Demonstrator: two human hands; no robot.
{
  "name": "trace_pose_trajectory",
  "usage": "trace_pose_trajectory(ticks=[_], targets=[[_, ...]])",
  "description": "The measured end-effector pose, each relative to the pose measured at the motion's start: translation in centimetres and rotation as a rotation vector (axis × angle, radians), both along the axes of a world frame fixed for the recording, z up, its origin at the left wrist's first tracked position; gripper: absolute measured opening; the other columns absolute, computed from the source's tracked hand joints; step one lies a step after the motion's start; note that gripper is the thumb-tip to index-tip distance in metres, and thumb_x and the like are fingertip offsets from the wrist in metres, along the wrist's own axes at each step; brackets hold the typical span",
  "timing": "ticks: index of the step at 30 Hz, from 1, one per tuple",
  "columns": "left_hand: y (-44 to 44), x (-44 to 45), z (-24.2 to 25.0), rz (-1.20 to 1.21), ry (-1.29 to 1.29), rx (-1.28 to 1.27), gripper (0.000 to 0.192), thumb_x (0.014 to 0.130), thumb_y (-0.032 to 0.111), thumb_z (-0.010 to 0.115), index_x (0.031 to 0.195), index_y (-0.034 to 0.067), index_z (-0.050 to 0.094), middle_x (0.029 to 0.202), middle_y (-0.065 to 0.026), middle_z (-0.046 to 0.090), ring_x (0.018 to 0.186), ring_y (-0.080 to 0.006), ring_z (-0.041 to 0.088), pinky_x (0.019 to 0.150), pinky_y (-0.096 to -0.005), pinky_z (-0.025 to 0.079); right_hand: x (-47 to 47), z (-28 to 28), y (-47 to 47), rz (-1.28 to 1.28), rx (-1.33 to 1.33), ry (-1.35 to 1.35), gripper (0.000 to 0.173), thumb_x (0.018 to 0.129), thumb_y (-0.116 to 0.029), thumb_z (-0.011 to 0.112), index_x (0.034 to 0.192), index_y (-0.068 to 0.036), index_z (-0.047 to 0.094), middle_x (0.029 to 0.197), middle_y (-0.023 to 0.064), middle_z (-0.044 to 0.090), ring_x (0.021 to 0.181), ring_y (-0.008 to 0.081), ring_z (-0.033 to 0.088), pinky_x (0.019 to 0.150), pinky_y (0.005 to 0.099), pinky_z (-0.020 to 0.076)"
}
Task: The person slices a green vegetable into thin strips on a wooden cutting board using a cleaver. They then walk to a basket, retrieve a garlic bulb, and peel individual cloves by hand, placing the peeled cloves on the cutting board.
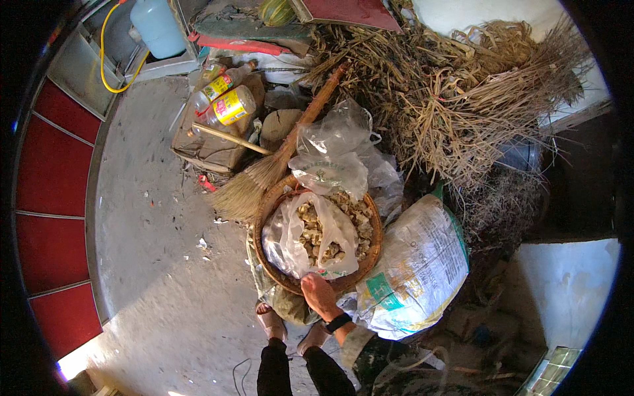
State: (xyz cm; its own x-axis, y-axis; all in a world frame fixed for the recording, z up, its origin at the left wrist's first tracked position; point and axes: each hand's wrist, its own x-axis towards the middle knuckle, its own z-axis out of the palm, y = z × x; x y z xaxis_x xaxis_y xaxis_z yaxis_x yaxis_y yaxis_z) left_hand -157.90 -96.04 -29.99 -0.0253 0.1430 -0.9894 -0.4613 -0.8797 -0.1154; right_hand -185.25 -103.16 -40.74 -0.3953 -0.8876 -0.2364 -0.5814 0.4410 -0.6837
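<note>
My right hand (318, 295), with a black band on its wrist, is at the near rim of a round wicker basket (377, 242). Its curled fingers meet the near edge of a thin plastic bag (286, 237) and seem to pinch it, though the fingertips are partly hidden. The bag lies open in the basket and holds pale, lumpy pieces (312, 232), perhaps garlic or dried mushrooms. More papery pieces (364, 213) lie beside it in the basket. Clear plastic bags (329, 168) overlap the basket's far rim. My left hand is out of view.
A straw broom (282, 158) leans at the basket's far left, near a cardboard box (198, 148) bearing plastic bottles (230, 106). A woven sack (421, 262) stands to the right. Dried stalks (446, 109) are heaped behind. My sandalled feet (271, 321) are just below the basket.
</note>
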Motion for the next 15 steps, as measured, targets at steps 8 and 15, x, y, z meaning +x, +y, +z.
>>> trace_pose_trajectory(ticks=[8, 15], targets=[[2.4, 2.4, 1.4, -0.015, -0.024, 0.03, 0.043, 0.097, 0.04, 0.046, 0.091, 0.0, 0.059, 0.08, -0.0118, 0.065, 0.065, -0.0209, 0.064, 0.047, -0.0319, 0.048, 9.7, -4.0, -6.4, 0.164, -0.222, -0.224, 0.011, 0.072, 0.001, 0.052, 0.079, -0.003, 0.059, 0.089, 0.0203, 0.059, 0.091, 0.0371, 0.056, 0.077, 0.0452, 0.0435], [4.9, 4.5, 2.8, 0.005, -0.063, 0.098, 0.043, 0.096, 0.042, 0.047, 0.09, 0.001, 0.06, 0.078, -0.0103, 0.064, 0.064, -0.0198, 0.063, 0.046, -0.0313, 0.047, 4.3, 0.8, -5.3, -0.566, -0.411, 0.163, 0.015, 0.077, 0.006, 0.046, 0.088, -0.003, 0.051, 0.08, 0.0128, 0.054, 0.076, 0.0349, 0.054, 0.071, 0.042, 0.0436]])
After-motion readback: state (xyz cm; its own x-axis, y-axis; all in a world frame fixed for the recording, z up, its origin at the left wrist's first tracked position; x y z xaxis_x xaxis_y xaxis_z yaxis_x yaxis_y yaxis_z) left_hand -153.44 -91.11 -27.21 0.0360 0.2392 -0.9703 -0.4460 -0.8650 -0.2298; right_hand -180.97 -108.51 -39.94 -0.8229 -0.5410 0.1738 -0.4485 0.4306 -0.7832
